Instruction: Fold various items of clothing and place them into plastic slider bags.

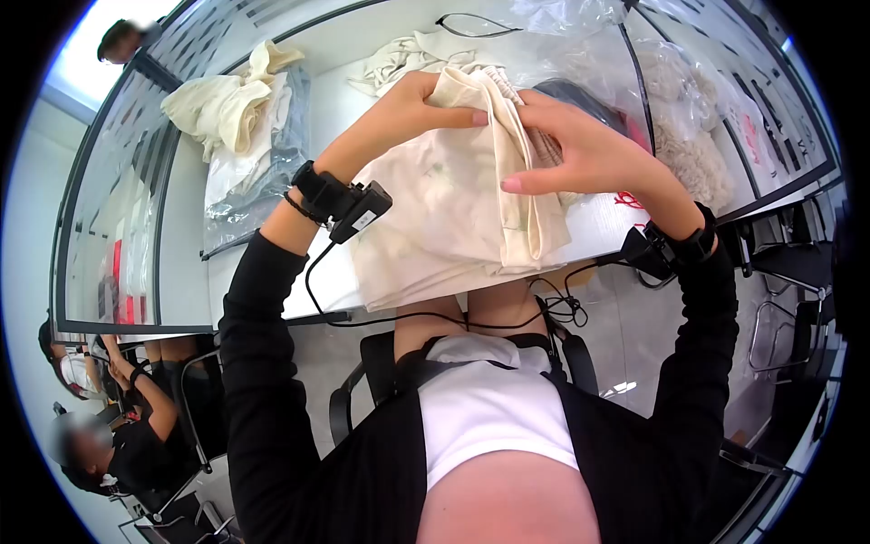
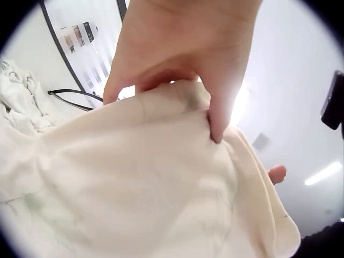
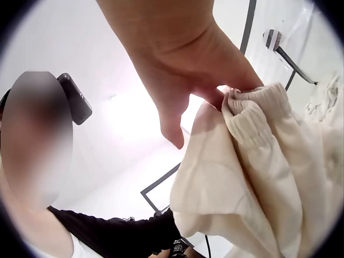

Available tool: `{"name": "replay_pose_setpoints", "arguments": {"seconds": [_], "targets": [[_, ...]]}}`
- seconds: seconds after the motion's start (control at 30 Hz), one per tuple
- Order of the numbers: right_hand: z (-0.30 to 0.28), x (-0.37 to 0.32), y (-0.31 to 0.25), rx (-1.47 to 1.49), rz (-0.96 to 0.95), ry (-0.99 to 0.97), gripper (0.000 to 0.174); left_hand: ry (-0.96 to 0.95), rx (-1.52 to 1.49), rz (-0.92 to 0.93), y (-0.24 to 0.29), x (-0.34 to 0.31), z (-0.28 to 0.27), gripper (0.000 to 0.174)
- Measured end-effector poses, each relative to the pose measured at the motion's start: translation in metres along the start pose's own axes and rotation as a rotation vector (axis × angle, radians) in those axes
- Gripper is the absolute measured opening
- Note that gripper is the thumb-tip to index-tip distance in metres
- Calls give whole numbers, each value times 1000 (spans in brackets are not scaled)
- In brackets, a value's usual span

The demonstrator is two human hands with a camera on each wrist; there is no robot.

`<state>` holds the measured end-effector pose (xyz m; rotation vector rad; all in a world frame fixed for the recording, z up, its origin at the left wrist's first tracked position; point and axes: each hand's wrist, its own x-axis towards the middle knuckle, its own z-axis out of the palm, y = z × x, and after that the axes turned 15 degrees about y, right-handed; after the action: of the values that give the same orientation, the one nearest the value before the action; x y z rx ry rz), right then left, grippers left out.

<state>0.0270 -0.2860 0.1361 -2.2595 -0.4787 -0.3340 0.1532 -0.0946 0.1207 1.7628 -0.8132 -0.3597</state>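
Cream cloth (image 1: 426,208) with faint green marks is raised in folds above the table's near edge. My left hand (image 1: 403,113) grips its top edge, thumb on the near face; in the left wrist view the left hand (image 2: 183,59) pinches the same fabric (image 2: 134,166). On the other side, my right hand (image 1: 598,150) has its fingers at the folds and its thumb held apart from the cloth. The right wrist view shows the right hand (image 3: 183,64) beside a gathered, elastic-looking edge (image 3: 250,123); its fingertips are hidden behind the fabric.
Folded cream cloth on plastic bags (image 1: 231,118) lies at the left of the table. Glasses (image 1: 476,25) and crumpled cream fabric (image 1: 399,62) are at the back. Clear bags with fluffy items (image 1: 684,150) are at the right. A black cable (image 1: 426,322) hangs along the near edge.
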Motion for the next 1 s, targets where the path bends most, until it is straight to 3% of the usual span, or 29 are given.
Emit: {"name": "replay_pose_setpoints", "arguments": {"seconds": [0.1,0.27,0.4,0.53,0.6,0.73,0.87,1.0], "targets": [[-1,3,-15,-124,236,-68,63,80,-25,91,-1,-1,7,34],[14,-11,-14,-229,162,69,74,229,219,469,1,-2,22,33],[14,-18,-11,-293,245,124,71,352,253,436,21,-10,26,21],[5,-24,1,-256,96,265,62,358,281,415,32,-11,15,20],[3,-28,-1,-176,78,330,64,404,131,379,42,-19,14,25],[8,-31,-20,-87,111,299,76,461,157,395,57,-32,11,24],[8,-30,-21,131,73,192,103,517,322,442,71,-47,18,24],[5,-42,-44,-128,-66,421,108,568,342,426,77,-52,17,23]]}}
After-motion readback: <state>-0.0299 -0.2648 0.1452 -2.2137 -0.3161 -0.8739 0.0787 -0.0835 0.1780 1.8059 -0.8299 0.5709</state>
